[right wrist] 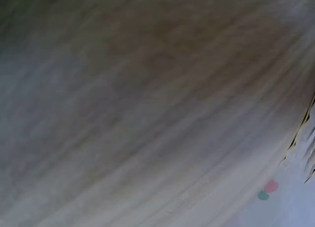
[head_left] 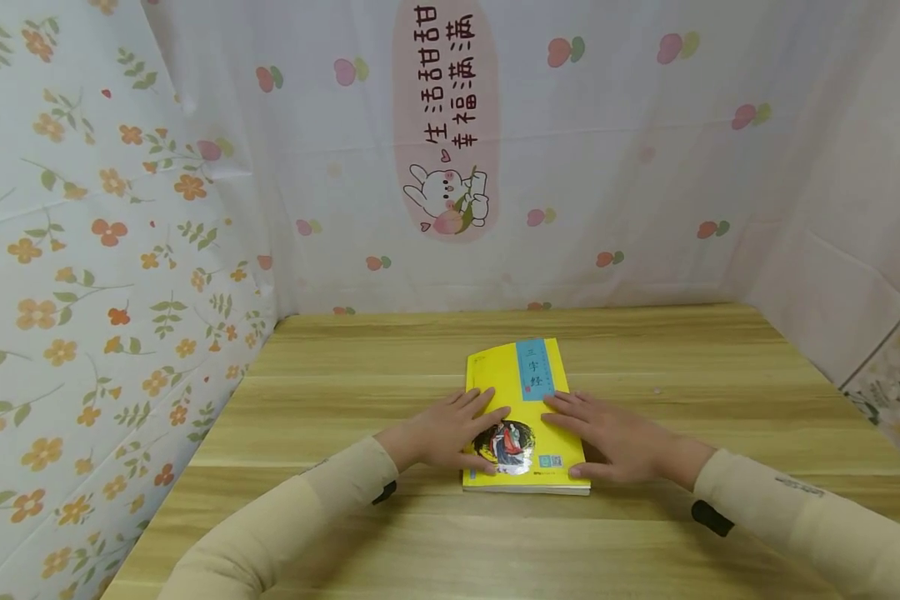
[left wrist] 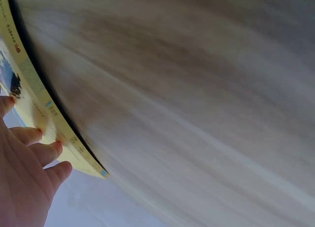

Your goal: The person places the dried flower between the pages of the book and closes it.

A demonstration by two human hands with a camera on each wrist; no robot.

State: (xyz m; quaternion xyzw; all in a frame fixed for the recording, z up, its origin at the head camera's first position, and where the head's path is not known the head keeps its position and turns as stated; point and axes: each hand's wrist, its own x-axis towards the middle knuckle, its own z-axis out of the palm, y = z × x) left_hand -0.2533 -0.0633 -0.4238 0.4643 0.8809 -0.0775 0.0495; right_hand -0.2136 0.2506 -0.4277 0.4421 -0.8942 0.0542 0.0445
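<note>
A yellow paperback book (head_left: 502, 375) with a blue title panel and a round picture lies closed on the wooden table. My left hand (head_left: 446, 432) rests on its left side, fingers spread over the cover. On the opposite side, my right hand (head_left: 622, 437) touches the right edge with its fingers extended. The left wrist view shows the book's spine (left wrist: 37, 86) along the table and the left hand's fingertips (left wrist: 58, 147) on the cover. In the right wrist view the right hand is out of sight, and only a thin sliver of the book appears at the right border.
The wooden table (head_left: 345, 550) spreads around the book on all sides. Behind it hangs a pale curtain (head_left: 607, 183) with a rabbit print and Chinese lettering. A flower-patterned cloth (head_left: 90, 275) hangs along the left, and a white cloth (head_left: 855, 208) along the right.
</note>
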